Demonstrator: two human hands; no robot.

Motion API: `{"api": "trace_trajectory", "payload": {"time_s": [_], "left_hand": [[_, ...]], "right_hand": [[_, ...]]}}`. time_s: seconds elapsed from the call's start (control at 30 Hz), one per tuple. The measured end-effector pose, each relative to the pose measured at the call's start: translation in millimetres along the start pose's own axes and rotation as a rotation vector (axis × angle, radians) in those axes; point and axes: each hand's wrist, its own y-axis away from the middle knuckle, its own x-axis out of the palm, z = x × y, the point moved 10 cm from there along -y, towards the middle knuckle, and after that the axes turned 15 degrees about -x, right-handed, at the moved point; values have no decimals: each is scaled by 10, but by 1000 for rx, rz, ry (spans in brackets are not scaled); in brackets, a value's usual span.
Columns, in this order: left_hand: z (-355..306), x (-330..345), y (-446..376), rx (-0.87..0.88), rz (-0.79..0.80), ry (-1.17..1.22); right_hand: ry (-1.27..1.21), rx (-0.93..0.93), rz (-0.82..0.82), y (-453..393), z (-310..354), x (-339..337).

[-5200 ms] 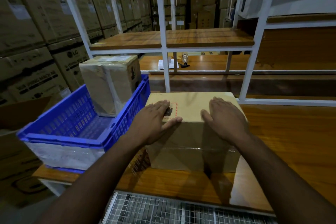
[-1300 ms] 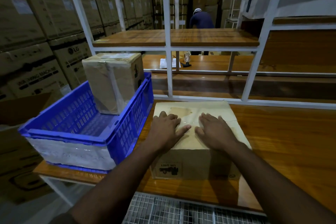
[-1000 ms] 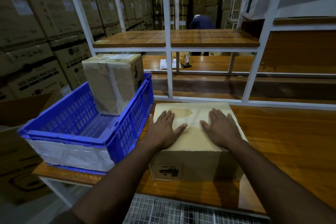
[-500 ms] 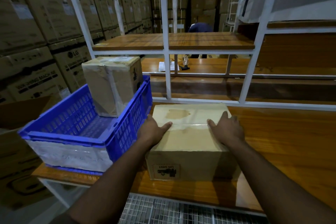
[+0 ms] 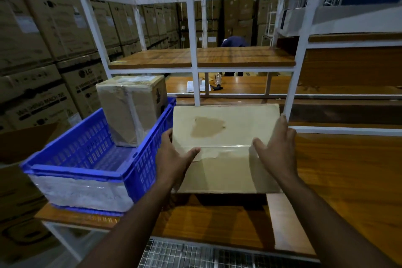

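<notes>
A taped brown cardboard box point(image 5: 224, 135) is held clear of the wooden table point(image 5: 348, 180), tilted so its top faces me, with its shadow on the wood below. My left hand point(image 5: 174, 161) grips its left side, thumb over the top face. My right hand point(image 5: 278, 150) grips its right side, fingers along the edge and thumb on top. To the left stands a blue plastic crate point(image 5: 87, 159) with a second taped cardboard box point(image 5: 130, 106) upright inside it.
A white metal shelf frame point(image 5: 194, 85) with wooden shelves stands right behind the box. Stacked cartons point(image 5: 43, 39) fill the left. A person point(image 5: 235, 41) bends over far back. Papers point(image 5: 198, 86) lie on a far table. Wire mesh point(image 5: 195, 254) runs below the table's front edge.
My hands slid from flat on the box's top to its two sides. The box has come up off the table and tipped towards me.
</notes>
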Motion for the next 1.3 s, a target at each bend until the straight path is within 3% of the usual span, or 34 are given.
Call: {"api": "trace_trajectory", "payload": {"time_s": [0.1, 0.23, 0.43, 0.5, 0.57, 0.67, 0.73, 0.87, 1.3], "left_hand": [[-22, -86, 60, 39, -37, 23], [117, -32, 126, 45, -11, -138], [92, -86, 202, 79, -49, -145], [-134, -120, 245, 207, -93, -164], [-398, -51, 321, 381, -98, -290], [-683, 171, 448, 608, -111, -614], [-740, 346, 492, 677, -77, -777], [-671, 541, 486, 661, 19, -823], [-871, 463, 398, 585, 105, -707]], "right_hand": [[-21, 21, 52, 73, -67, 20], [10, 55, 136, 287, -219, 159], [19, 67, 84, 381, -254, 164], [51, -12, 47, 328, -124, 103], [163, -208, 57, 257, 155, 75], [335, -482, 153, 197, 557, 181], [367, -547, 252, 198, 692, 306], [334, -557, 293, 183, 756, 395], [249, -450, 203, -107, 878, 289]]}}
